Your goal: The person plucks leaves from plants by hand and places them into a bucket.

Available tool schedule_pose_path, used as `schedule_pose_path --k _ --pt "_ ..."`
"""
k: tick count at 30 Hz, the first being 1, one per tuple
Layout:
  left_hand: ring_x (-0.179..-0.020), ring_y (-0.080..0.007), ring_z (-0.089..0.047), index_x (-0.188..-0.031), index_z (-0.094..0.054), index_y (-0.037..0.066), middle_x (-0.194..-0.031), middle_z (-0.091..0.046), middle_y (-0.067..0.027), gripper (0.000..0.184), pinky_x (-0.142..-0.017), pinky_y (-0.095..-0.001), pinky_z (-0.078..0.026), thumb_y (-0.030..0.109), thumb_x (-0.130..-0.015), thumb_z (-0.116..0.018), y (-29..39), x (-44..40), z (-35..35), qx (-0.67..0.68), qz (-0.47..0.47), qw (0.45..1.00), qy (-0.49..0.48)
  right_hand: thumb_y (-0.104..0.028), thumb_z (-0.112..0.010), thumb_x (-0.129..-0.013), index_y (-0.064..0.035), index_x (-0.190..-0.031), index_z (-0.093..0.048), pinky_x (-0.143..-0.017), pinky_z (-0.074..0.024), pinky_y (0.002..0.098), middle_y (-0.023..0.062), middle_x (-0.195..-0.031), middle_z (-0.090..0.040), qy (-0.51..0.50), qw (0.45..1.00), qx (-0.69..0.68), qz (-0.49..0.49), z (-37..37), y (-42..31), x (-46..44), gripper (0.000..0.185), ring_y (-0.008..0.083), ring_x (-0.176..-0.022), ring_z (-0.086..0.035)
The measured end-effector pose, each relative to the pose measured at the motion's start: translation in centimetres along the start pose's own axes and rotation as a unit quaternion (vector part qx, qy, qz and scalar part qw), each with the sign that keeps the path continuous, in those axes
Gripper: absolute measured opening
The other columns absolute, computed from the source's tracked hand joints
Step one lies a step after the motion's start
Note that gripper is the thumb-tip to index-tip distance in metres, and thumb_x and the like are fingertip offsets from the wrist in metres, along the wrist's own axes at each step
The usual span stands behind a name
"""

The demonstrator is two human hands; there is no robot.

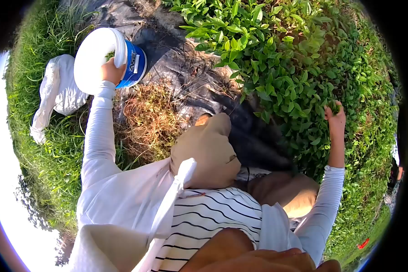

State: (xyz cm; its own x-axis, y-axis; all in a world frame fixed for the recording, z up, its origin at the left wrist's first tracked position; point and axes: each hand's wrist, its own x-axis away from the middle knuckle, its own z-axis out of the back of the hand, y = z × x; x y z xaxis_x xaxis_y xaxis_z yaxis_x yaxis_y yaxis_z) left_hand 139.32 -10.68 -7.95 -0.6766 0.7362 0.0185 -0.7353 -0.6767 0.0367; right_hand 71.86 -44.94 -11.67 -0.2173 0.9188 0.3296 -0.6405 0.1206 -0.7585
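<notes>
At the upper left, my left hand [112,71] grips the rim of a white and blue bucket [133,63], which is tilted with its pale inside showing. A few green leaves lie inside the bucket by my fingers. On the right, my right hand [335,113] is at the side of a leafy green bush [299,81], its fingers bent together around small green leaves.
A white sack [67,86] lies on the grass [27,109] left of the bucket. Black ground sheeting [167,68] and a patch of dry brown grass [145,120] lie between the grass and the bushes. My bent knees are at the centre.
</notes>
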Motion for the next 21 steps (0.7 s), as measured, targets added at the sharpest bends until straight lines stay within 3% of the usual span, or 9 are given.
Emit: schedule_pose_path --k 2,4,7,10,12,15,17,19,21 --pt "-0.082 -0.0323 -0.065 -0.103 -0.065 0.005 -0.089 -0.067 -0.0177 0.042 -0.076 -0.0396 -0.051 0.033 -0.072 -0.068 0.7 -0.3 1.7 -0.004 0.007 1.000 0.008 -0.011 -0.065 -0.084 -0.0109 -0.116 -0.056 -0.071 -0.0495 0.0351 0.0087 -0.105 -0.061 0.059 0.971 0.190 0.131 -1.8 0.8 -2.0 0.033 0.0223 -0.089 -0.061" --pt "-0.082 -0.0322 -0.066 -0.102 -0.066 0.005 -0.089 -0.067 -0.0178 0.041 -0.075 -0.0395 -0.051 0.033 -0.072 -0.068 0.7 -1.2 2.3 0.019 0.017 0.999 0.020 -0.012 -0.065 -0.084 -0.0125 -0.111 -0.058 -0.071 -0.0487 0.0355 0.0078 -0.103 -0.061 0.093 0.950 0.230 0.189 -3.5 -0.7 -2.8 0.027 0.0225 -0.089 -0.061" --pt "-0.082 -0.0326 -0.066 -0.101 -0.066 0.004 -0.089 -0.067 -0.0184 0.041 -0.074 -0.0394 -0.052 0.034 -0.072 -0.068 1.8 -2.4 2.3 0.019 0.017 1.000 0.017 -0.012 -0.067 -0.084 -0.0073 -0.099 -0.059 -0.057 -0.0452 0.0291 0.0044 -0.083 -0.061 0.087 0.996 0.021 0.002 -4.2 -2.4 -1.9 0.017 0.0136 -0.069 -0.057" --pt "-0.080 -0.0333 -0.065 -0.103 -0.065 0.006 -0.087 -0.067 -0.0192 0.043 -0.074 -0.0403 -0.051 0.035 -0.073 -0.067 1.7 -3.1 0.8 0.022 0.000 1.000 -0.006 -0.008 -0.068 -0.082 -0.0026 -0.096 -0.058 -0.048 -0.0411 0.0212 0.0023 -0.079 -0.058 0.078 0.951 -0.294 -0.060 -2.7 -2.5 -0.4 0.018 0.0072 -0.060 -0.051" --pt "-0.086 -0.0331 -0.064 -0.111 -0.060 0.007 -0.096 -0.065 -0.0181 0.049 -0.076 -0.0406 -0.050 0.034 -0.071 -0.070 1.2 -3.9 0.1 0.023 0.023 0.999 -0.038 -0.007 -0.066 -0.083 -0.0024 -0.099 -0.057 -0.050 -0.0427 0.0180 0.0028 -0.083 -0.059 0.075 0.941 -0.326 -0.051 -1.0 -4.6 2.3 0.019 0.0067 -0.067 -0.055" --pt "-0.091 -0.0330 -0.061 -0.117 -0.056 0.006 -0.105 -0.060 -0.0174 0.051 -0.077 -0.0398 -0.050 0.026 -0.073 -0.072 4.9 -1.2 2.3 -0.115 -0.138 0.958 0.225 -0.007 -0.065 -0.083 -0.0045 -0.102 -0.056 -0.053 -0.0443 0.0193 0.0028 -0.087 -0.060 0.086 0.967 -0.210 -0.116 -0.8 -3.9 4.5 0.021 0.0082 -0.070 -0.057" --pt "-0.094 -0.0325 -0.059 -0.119 -0.052 0.007 -0.111 -0.055 -0.0148 0.048 -0.078 -0.0385 -0.049 0.012 -0.076 -0.070 7.7 2.1 3.0 0.030 -0.200 0.956 0.215 -0.009 -0.065 -0.083 -0.0069 -0.104 -0.055 -0.055 -0.0435 0.0202 0.0019 -0.087 -0.059 0.076 0.980 -0.141 -0.117 -1.4 -1.8 4.4 0.023 0.0092 -0.068 -0.056" --pt "-0.094 -0.0326 -0.059 -0.116 -0.054 0.007 -0.109 -0.057 -0.0154 0.039 -0.080 -0.0391 -0.049 0.016 -0.080 -0.065 9.5 8.0 0.6 0.179 -0.225 0.958 -0.021 -0.013 -0.068 -0.082 -0.0084 -0.105 -0.056 -0.055 -0.0401 0.0200 0.0007 -0.085 -0.058 0.072 0.988 -0.110 -0.084 -3.1 -2.1 3.8 0.026 0.0084 -0.063 -0.051" --pt "-0.094 -0.0326 -0.060 -0.113 -0.055 0.006 -0.107 -0.058 -0.0161 0.032 -0.081 -0.0397 -0.049 0.021 -0.085 -0.060 10.2 15.5 -3.9 0.233 -0.212 0.894 -0.318 -0.015 -0.069 -0.082 -0.0091 -0.105 -0.056 -0.056 -0.0391 0.0199 0.0012 -0.082 -0.058 0.073 0.992 -0.057 -0.089 -5.0 -5.7 3.3 0.026 0.0081 -0.062 -0.049"
